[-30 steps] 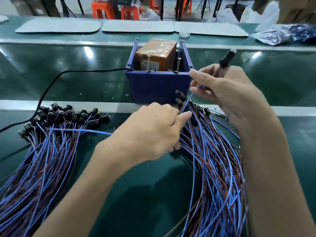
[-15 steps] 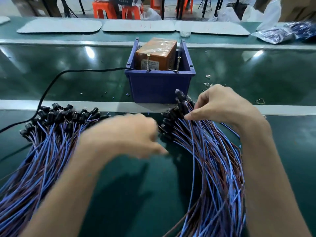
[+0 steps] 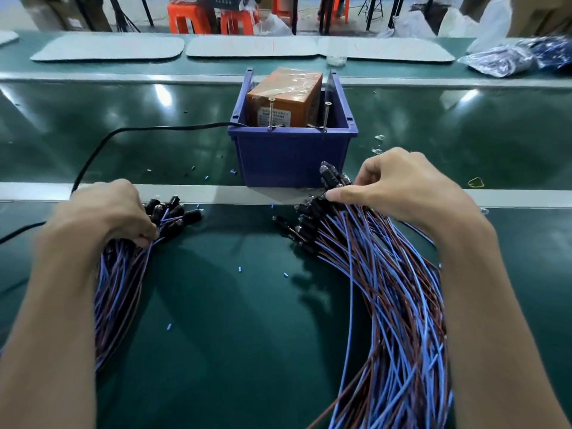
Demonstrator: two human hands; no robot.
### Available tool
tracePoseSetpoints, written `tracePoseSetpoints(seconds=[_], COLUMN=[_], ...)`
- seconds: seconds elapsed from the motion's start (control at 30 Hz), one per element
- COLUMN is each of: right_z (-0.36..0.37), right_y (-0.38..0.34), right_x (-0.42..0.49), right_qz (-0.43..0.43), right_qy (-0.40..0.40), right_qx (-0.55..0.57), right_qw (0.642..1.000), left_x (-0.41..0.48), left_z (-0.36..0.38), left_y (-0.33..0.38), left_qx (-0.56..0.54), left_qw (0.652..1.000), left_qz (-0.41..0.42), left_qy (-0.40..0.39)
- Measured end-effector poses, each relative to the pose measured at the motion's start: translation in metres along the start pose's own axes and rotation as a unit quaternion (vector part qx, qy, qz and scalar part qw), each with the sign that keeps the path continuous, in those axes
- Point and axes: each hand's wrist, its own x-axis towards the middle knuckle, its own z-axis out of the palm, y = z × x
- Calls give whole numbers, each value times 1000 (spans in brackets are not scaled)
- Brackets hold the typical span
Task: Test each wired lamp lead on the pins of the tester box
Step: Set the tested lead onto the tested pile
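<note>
Left hand (image 3: 102, 212): fingers curled down over the lamp ends of the left bundle (image 3: 120, 289) of blue/brown leads, thumb tip pressed into the wires. Black cable (image 3: 102, 144) runs from the left edge into the tester box (image 3: 294, 156), a blue bin with an orange unit (image 3: 284, 94) inside. Two upright pins (image 3: 271, 113) at its front rim, well apart from both hands. Right hand (image 3: 402, 187): thumb and index pinch lamp heads at the top of the right bundle (image 3: 387, 289), just beside the box's front-right corner.
</note>
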Motion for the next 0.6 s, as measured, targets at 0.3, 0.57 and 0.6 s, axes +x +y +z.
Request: tracePoseSetpoints(seconds=[0.3, 0.57, 0.6], right_z=[1, 11, 14], right_y=[-2, -20, -23], right_x=[-1, -1, -2], right_qz=[-25, -151, -164], right_qy=[32, -21, -61], right_qx=[25, 196, 215], right_qw=[999, 969, 961], left_x=[-8, -76, -84], left_z=[-11, -18, -15], left_y=[1, 77, 86], left_qx=[-88, -373, -388], left_qw=[992, 866, 854], left_qz=[66, 314, 333], left_qy=[67, 107, 92])
